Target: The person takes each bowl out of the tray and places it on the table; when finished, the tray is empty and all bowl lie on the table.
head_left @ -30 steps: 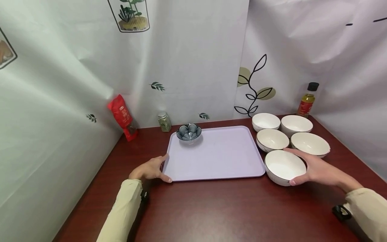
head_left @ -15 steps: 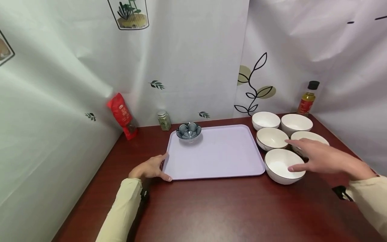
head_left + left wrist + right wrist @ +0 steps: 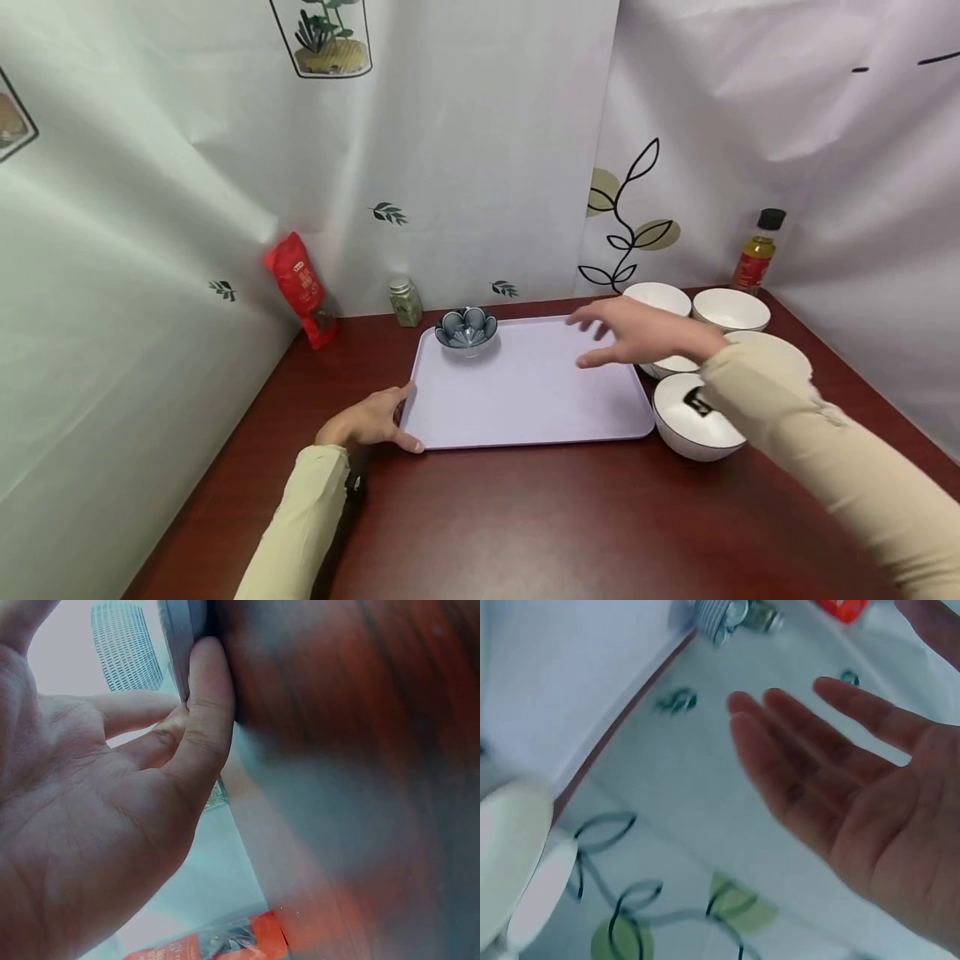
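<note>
At the front left corner of the pale lilac tray (image 3: 525,408), my left hand (image 3: 371,419) rests with its thumb and fingers spread. In the left wrist view, fairly straight fingers (image 3: 210,697) touch the tray's edge (image 3: 178,645). My right hand (image 3: 637,327) hovers over the tray's right part, fingers apart and holding nothing; the right wrist view shows its bare palm (image 3: 900,825). A dark blue petal-patterned bowl (image 3: 467,331) stands on the tray's back left corner. Several white bowls stand right of the tray, the nearest white bowl (image 3: 690,425) partly behind my right sleeve.
A red packet (image 3: 300,287) leans on the left wall, near a small jar (image 3: 406,302) of green flakes. Behind the bowls stands an oil bottle (image 3: 754,254) with a black cap. White cloth walls enclose the dark red table (image 3: 525,525).
My right hand has let go of the front white bowl, lifted, and moved left over the tray. That bowl stays by the tray's right corner. My left hand has kept its place.
</note>
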{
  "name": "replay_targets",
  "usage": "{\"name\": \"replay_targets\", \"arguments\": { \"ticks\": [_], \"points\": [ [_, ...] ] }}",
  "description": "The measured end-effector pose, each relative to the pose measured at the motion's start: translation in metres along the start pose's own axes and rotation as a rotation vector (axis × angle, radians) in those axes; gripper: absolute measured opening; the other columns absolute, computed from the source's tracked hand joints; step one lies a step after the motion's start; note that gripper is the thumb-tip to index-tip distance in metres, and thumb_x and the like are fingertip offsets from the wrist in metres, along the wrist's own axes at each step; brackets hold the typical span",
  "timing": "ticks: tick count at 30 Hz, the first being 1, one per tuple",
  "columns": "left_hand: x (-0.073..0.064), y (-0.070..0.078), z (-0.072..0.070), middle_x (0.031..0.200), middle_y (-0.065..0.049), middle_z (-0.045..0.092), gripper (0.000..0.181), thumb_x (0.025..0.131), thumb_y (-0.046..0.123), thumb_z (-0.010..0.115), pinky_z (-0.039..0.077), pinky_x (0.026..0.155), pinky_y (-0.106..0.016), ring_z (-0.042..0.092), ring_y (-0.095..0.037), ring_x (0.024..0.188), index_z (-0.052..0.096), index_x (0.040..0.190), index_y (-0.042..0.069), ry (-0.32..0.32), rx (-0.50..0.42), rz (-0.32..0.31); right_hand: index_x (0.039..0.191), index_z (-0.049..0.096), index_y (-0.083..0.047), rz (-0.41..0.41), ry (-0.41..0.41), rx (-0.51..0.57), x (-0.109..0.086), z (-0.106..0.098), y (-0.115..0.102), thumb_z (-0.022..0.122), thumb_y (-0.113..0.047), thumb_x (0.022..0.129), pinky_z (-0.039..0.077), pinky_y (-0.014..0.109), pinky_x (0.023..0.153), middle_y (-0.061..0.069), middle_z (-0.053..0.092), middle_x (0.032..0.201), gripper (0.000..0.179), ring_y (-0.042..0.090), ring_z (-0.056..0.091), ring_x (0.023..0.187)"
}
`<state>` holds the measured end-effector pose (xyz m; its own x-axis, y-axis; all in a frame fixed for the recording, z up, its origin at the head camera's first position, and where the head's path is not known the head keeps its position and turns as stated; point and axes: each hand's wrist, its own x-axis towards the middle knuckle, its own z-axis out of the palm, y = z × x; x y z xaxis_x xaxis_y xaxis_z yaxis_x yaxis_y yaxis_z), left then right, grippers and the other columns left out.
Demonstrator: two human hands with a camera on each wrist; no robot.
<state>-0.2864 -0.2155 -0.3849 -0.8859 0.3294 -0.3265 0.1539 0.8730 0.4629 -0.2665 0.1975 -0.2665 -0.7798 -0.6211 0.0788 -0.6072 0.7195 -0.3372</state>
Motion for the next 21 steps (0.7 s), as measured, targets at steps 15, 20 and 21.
{"name": "replay_targets", "arguments": {
  "ticks": [15, 20, 21],
  "points": [
    [-0.005, -0.001, -0.004, 0.160, -0.029, 0.031, 0.115, 0.071, 0.036, 0.091, 0.026, 0.123, -0.059, 0.028, -0.045, 0.150, 0.026, 0.157, -0.003, 0.008, 0.026, 0.020, 0.149, 0.044, -0.003, 0.218, 0.181, 0.402, 0.142, 0.099, -0.007, 0.080, -0.031, 0.085, 0.050, 0.045, 0.107, 0.022, 0.056, 0.143, 0.079, 0.037, 0.058, 0.130],
    [-0.001, 0.001, 0.000, 0.161, -0.028, 0.031, 0.115, 0.071, 0.037, 0.090, 0.027, 0.123, -0.057, 0.029, -0.043, 0.151, 0.026, 0.157, -0.003, 0.000, 0.034, 0.023, 0.152, 0.039, -0.004, 0.287, 0.278, 0.451, 0.163, 0.123, 0.000, 0.086, -0.036, 0.079, 0.040, 0.047, 0.118, 0.019, 0.049, 0.151, 0.092, 0.035, 0.047, 0.140],
    [-0.001, 0.001, 0.001, 0.161, -0.027, 0.031, 0.115, 0.071, 0.037, 0.090, 0.027, 0.123, -0.057, 0.029, -0.043, 0.151, 0.025, 0.157, -0.002, -0.001, 0.031, 0.019, 0.152, 0.038, -0.004, 0.298, 0.275, 0.447, 0.165, 0.127, 0.000, 0.086, -0.037, 0.078, 0.038, 0.047, 0.119, 0.019, 0.047, 0.152, 0.094, 0.035, 0.045, 0.141]
  ]
}}
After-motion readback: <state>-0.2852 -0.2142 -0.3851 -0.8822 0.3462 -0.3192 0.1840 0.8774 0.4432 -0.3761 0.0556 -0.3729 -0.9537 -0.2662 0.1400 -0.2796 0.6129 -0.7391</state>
